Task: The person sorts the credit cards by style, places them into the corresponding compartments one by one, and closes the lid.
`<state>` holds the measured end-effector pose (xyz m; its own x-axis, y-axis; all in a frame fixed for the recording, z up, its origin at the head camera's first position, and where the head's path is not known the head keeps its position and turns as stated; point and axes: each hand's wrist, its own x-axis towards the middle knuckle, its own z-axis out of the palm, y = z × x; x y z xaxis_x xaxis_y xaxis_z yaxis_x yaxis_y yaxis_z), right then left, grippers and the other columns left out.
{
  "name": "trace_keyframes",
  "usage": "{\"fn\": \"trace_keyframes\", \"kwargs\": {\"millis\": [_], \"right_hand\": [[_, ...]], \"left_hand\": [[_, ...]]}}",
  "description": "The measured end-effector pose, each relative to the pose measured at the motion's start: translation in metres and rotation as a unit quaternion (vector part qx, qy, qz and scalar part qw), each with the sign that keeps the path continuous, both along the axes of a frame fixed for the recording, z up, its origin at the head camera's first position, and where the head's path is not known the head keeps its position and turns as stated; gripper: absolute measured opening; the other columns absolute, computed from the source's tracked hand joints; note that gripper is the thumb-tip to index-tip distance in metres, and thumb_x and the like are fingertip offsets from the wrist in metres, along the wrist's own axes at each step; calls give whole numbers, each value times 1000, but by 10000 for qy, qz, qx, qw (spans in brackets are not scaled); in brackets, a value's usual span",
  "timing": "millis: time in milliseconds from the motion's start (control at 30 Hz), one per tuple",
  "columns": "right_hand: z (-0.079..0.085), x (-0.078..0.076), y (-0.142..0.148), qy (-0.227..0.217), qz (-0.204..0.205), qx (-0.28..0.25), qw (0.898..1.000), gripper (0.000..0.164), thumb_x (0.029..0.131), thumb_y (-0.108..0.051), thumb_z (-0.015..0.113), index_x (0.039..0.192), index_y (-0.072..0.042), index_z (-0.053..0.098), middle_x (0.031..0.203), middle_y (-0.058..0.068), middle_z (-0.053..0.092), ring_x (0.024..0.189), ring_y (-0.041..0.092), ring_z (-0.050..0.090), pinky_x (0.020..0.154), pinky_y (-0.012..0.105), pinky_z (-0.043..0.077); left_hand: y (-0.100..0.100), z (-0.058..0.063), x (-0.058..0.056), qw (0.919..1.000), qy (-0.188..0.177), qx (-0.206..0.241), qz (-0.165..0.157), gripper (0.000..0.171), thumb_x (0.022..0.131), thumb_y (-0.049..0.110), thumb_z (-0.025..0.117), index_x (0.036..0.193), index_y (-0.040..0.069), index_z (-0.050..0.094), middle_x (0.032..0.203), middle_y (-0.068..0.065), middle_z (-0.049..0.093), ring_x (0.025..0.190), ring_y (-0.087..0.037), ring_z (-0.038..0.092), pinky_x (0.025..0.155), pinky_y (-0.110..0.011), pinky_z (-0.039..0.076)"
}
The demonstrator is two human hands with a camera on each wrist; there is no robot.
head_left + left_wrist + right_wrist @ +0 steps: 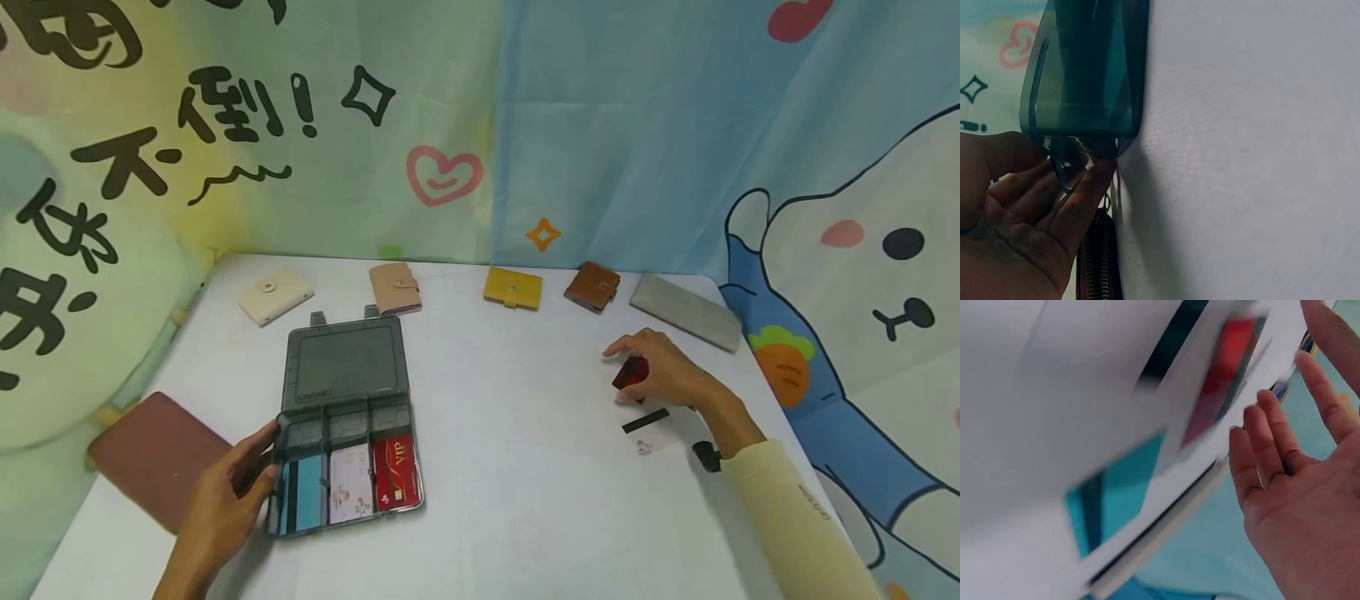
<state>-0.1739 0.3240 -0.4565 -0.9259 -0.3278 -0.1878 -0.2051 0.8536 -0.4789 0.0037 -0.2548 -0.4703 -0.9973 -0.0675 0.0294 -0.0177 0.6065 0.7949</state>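
My left hand [225, 492] grips the left side of a grey see-through card case [347, 362], which lies with its lid folded back. In its front compartments are a blue card [308, 492] with a dark stripe, a white patterned card [351, 483] and a red VIP card [395, 472]. Over on the right, my right hand [671, 375] is spread above a dark red card [632, 372]; in the right wrist view its fingers are extended and hold nothing. Nearby lie a white card [647, 433] with a black stripe and a blue striped card [1127, 494], hidden by the arm in the head view.
Along the back edge lie a cream wallet [274, 296], a tan wallet [394, 287], a yellow wallet [513, 287], a brown wallet [592, 287] and a long grey wallet [686, 312]. A maroon zipped pouch [159, 454] lies left of the case. Printed curtains [600, 150] hang behind the table.
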Motion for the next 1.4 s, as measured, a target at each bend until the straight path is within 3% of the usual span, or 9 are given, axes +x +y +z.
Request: {"fn": "trace_keyframes", "kwargs": {"millis": [133, 233, 333, 433, 567, 833, 1067, 1233, 1400], "right_hand": [[0, -2, 18, -166, -204, 148, 9995, 69, 71, -13, 90, 132, -18, 58, 132, 24, 45, 119, 42, 44, 85, 54, 59], [-3, -6, 22, -278, -329, 100, 9990, 65, 70, -11, 90, 127, -15, 59, 128, 26, 46, 115, 43, 45, 80, 49, 60], [-8, -10, 18, -193, -264, 177, 9993, 54, 70, -16, 91, 116, -15, 63, 122, 22, 49, 112, 39, 46, 82, 47, 58], [-9, -13, 8, -48, -99, 294, 9995, 47, 67, -22, 93, 102, -13, 64, 111, 17, 54, 106, 34, 49, 83, 46, 53], [-11, -12, -13, -83, 37, 184, 9998, 41, 71, -23, 91, 95, -11, 60, 98, 10, 62, 93, 26, 56, 77, 39, 49], [-10, 2, -80, -360, 482, -544, 9967, 17, 90, -14, 75, 99, -18, 62, 85, -1, 62, 77, 17, 56, 66, 28, 51], [-2, 23, -146, -886, 1288, -1948, 9683, 30, 97, -11, 64, 126, -18, 61, 85, 5, 60, 54, 15, 51, 49, 22, 44], [-1, 40, -199, -1250, 1265, -2891, 9406, 30, 93, -14, 70, 122, -17, 63, 82, 8, 63, 51, 31, 58, 48, 25, 49], [-3, 58, -244, -1396, 1312, -3240, 9264, 32, 90, -18, 75, 120, -18, 63, 78, 3, 69, 57, 40, 62, 49, 28, 51]], "left_hand": [[-1, 0, 0, 10000, -51, -39, 17, 56, 98, 3, 59, 151, 8, 43, 148, -22, 50, 131, -46, 51, 94, 1, 37], [-1, 1, 0, 9998, -149, -96, 60, 56, 98, 4, 58, 152, 10, 42, 149, -22, 49, 132, -46, 51, 102, -24, 49], [-1, 1, 0, 9997, -199, -112, 72, 57, 98, 3, 58, 152, 10, 41, 149, -22, 49, 132, -46, 51, 101, -48, 45], [-1, 1, 0, 9998, -192, -72, 54, 56, 99, 4, 58, 152, 10, 41, 149, -21, 49, 132, -45, 51, 101, -25, 50], [0, 1, 1, 9999, -120, -7, 26, 56, 98, 3, 58, 151, 9, 42, 149, -21, 50, 131, -44, 52, 90, 5, 34], [0, 1, 1, 9999, -126, -4, 41, 56, 98, 3, 58, 151, 9, 42, 149, -21, 49, 131, -44, 52, 93, 1, 39], [-1, 1, -1, 9998, -103, -132, 90, 56, 98, 3, 59, 151, 10, 43, 149, -19, 50, 132, -44, 52, 93, 1, 39], [0, 0, -1, 9998, -81, -127, 102, 56, 97, 1, 59, 151, 9, 43, 148, -20, 51, 131, -44, 53, 92, 3, 37], [0, 0, 0, 9997, -208, -88, 125, 56, 98, 2, 58, 151, 10, 42, 149, -20, 50, 133, -44, 51, 100, -20, 49]]}}
